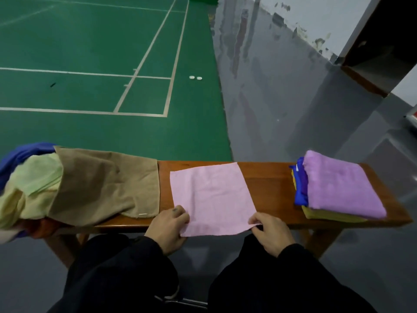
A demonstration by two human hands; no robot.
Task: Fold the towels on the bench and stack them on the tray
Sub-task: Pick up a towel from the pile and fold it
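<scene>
A pale pink towel [212, 199] lies spread flat on the middle of the wooden bench [270, 177], its near edge hanging slightly over the front. My left hand [167, 227] pinches its near left corner. My right hand [270, 233] pinches its near right corner. On the right end of the bench sits a stack of folded towels [340, 190], purple on top, blue and yellow beneath; whatever is under the stack is hidden. On the left end lies a heap of unfolded towels: a tan one [101, 184], a light green one [31, 186] and a blue one [24, 152].
Beyond the bench are a green court floor with white lines [90, 64] and a grey glossy floor [282, 98]. Two small white objects [195, 78] lie on the green floor. A dark wooden piece of furniture [383, 53] stands at far right. My dark-clothed legs are below the bench.
</scene>
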